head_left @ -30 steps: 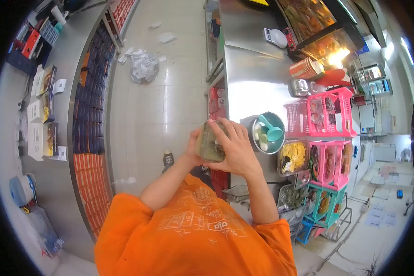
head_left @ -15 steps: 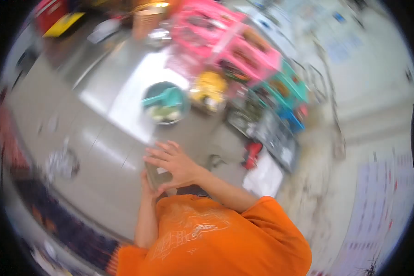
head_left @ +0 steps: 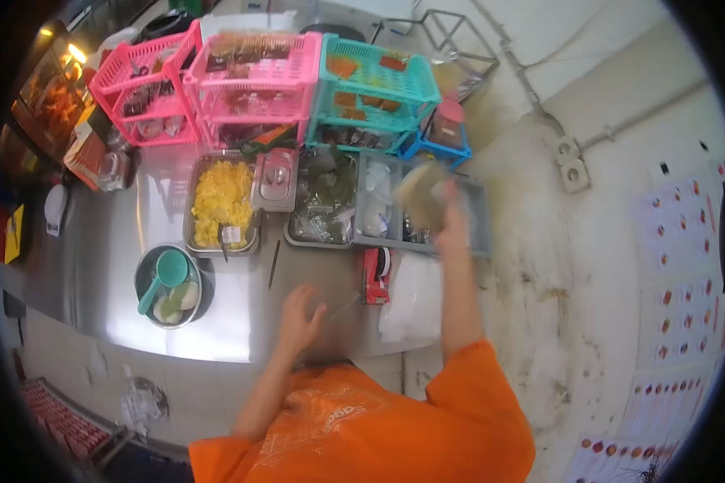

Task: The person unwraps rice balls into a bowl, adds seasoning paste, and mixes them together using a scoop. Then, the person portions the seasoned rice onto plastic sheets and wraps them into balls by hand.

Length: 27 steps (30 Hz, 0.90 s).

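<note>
My right hand (head_left: 451, 213) is stretched out over the grey divided tray (head_left: 479, 217), its fingers closed on a round beige thing (head_left: 421, 193). Motion blurs that thing, and its kind does not show. Below, near the front edge of the metal counter (head_left: 242, 298), my left hand (head_left: 300, 316) hovers with thumb and fingers apart and holds nothing. To its right lie a red tape dispenser (head_left: 375, 275) and a stack of white plastic sheets or bags (head_left: 411, 298). A thin dark stick (head_left: 275, 264) lies on the counter beyond my left hand.
A steel bowl (head_left: 142, 278) holds a turquoise ladle (head_left: 169, 274) and pale round pieces. Behind stand a tray of yellow food (head_left: 221, 197), a lidded steel container (head_left: 276, 179) and a tray of dark packets (head_left: 325, 193). Pink baskets (head_left: 254, 76) and turquoise baskets (head_left: 379, 80) line the back.
My hands were close together around a flat brownish thing near my body; now they are apart. The right has reached forward over the grey tray. The view has turned to the right.
</note>
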Tool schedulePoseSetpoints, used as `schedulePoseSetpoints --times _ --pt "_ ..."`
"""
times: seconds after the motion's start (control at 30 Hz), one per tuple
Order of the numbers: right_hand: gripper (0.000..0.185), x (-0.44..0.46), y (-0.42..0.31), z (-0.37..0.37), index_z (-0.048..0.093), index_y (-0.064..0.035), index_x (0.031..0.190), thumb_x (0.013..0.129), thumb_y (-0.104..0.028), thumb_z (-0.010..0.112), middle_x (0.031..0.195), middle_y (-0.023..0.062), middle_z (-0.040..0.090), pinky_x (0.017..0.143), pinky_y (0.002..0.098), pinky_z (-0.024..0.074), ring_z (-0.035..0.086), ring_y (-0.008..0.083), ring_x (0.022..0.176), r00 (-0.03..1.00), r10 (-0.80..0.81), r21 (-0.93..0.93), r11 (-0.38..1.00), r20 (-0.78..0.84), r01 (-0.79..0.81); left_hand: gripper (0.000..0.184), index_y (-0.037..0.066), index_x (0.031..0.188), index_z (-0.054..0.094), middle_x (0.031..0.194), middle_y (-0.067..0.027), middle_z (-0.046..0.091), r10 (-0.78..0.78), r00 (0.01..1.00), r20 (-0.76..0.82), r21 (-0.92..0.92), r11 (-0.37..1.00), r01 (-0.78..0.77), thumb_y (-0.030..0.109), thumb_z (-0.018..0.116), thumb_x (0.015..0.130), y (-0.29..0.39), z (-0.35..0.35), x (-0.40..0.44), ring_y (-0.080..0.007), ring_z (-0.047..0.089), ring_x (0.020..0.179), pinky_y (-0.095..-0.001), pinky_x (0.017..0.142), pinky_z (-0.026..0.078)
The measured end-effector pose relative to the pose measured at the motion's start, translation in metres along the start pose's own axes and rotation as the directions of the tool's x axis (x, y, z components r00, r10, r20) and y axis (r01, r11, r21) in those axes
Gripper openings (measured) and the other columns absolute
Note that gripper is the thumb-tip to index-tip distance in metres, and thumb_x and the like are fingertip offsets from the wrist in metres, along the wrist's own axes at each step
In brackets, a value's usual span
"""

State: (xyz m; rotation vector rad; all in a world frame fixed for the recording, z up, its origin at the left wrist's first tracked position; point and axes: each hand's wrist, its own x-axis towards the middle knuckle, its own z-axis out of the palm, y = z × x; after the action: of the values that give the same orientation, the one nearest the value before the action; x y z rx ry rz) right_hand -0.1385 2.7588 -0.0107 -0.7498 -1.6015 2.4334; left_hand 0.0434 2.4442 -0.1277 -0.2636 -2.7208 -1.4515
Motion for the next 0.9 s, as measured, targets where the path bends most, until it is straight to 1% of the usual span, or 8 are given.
schedulePoseSetpoints --times 0.2,0.5,0.57,0.67,0.7,0.77,0.8,0.9 --pt "0.059 0.276 -0.090 -0.051 0.048 -0.0082 0.137 0.092 -0.043 0.062 0.141 0.0175 0.048 0.098 0.0538 0.0481 0.051 0.0357 0.125 0.998 -0.066 -0.086 0.994 0.009 0.067 0.045 0.014 0.134 0.054 0.150 -0.0093 0.040 0.037 0.897 0.440 0.365 0.905 -0.216 0.019 0.060 0.090 -0.098 0.024 -0.091 -0.0338 0.034 0.139 -0.0493 0.112 0.029" --pt "0.065 0.318 -0.099 -0.090 0.054 0.0013 0.129 0.088 -0.048 0.067 0.126 0.0185 0.057 0.093 0.0426 0.0479 0.058 0.0302 0.109 0.876 -0.175 -0.596 0.789 -0.450 -0.149 0.031 0.007 0.118 0.061 0.123 -0.0139 0.059 -0.707 0.657 -0.260 0.012 0.678 0.735 0.009 0.062 0.087 -0.107 -0.002 -0.079 -0.0331 0.060 0.106 -0.0422 0.091 0.049" --pt "0.058 0.272 -0.080 -0.083 0.056 0.0025 0.124 0.091 -0.045 0.064 0.121 0.0176 0.060 0.092 0.0406 0.0480 0.060 0.0295 0.107 0.816 -0.546 -0.782 0.588 -0.192 0.209 0.029 0.004 0.117 0.060 0.115 -0.0138 0.062 -0.704 0.648 -0.289 -0.156 0.703 0.694 0.012 0.062 0.089 -0.095 -0.006 -0.066 -0.0312 0.061 0.104 -0.0429 0.091 0.048" --pt "0.035 0.074 0.034 0.022 0.059 0.0026 0.118 0.095 -0.024 0.058 0.109 0.0173 0.066 0.093 0.0397 0.0489 0.063 0.0323 0.102 0.500 -0.272 -0.563 -0.510 0.822 0.650 0.030 0.001 0.117 0.058 0.105 -0.0111 0.064 -0.722 0.633 -0.279 -0.434 0.683 0.587 0.018 0.063 0.093 -0.077 -0.025 -0.044 -0.0249 0.062 0.103 -0.0394 0.090 0.049" --pt "0.039 0.000 0.080 0.056 0.058 0.0001 0.121 0.091 -0.024 0.062 0.116 0.0176 0.062 0.097 0.0414 0.0463 0.057 0.0350 0.109 0.521 -0.144 -0.534 -0.071 0.841 0.842 0.031 0.000 0.117 0.057 0.102 -0.0098 0.065 -0.731 0.632 -0.257 -0.525 0.655 0.544 0.020 0.063 0.094 -0.073 -0.030 -0.042 -0.0222 0.062 0.103 -0.0375 0.089 0.049" --pt "0.050 -0.143 0.164 0.116 0.056 -0.0050 0.129 0.085 -0.025 0.071 0.130 0.0184 0.055 0.104 0.0449 0.0409 0.046 0.0404 0.124 0.551 0.296 -0.513 0.806 0.781 0.295 0.037 0.000 0.123 0.052 0.111 -0.0102 0.063 -0.764 0.641 -0.071 -0.746 0.467 0.475 0.021 0.062 0.095 -0.077 -0.040 -0.036 -0.0214 0.063 0.098 -0.0324 0.086 0.051" --pt "0.057 -0.182 0.207 0.124 0.055 -0.0075 0.132 0.082 -0.025 0.075 0.137 0.0187 0.051 0.108 0.0466 0.0382 0.040 0.0432 0.132 0.517 0.391 -0.528 0.837 0.761 0.144 0.040 0.000 0.126 0.049 0.115 -0.0103 0.062 -0.759 0.651 0.020 -0.832 0.348 0.432 0.021 0.062 0.096 -0.079 -0.043 -0.036 -0.0210 0.063 0.096 -0.0298 0.085 0.051" --pt "0.052 -0.186 0.340 0.106 0.056 -0.0044 0.127 0.076 0.000 0.063 0.134 0.0228 0.049 0.103 0.0467 0.0406 0.047 0.0428 0.125 0.469 0.079 -0.448 0.467 0.880 0.763 0.049 0.002 0.133 0.039 0.119 -0.0144 0.060 -0.934 0.356 0.034 -0.948 0.083 0.308 0.025 0.062 0.096 -0.106 -0.067 -0.058 -0.0267 0.064 0.099 -0.0352 0.086 0.054"
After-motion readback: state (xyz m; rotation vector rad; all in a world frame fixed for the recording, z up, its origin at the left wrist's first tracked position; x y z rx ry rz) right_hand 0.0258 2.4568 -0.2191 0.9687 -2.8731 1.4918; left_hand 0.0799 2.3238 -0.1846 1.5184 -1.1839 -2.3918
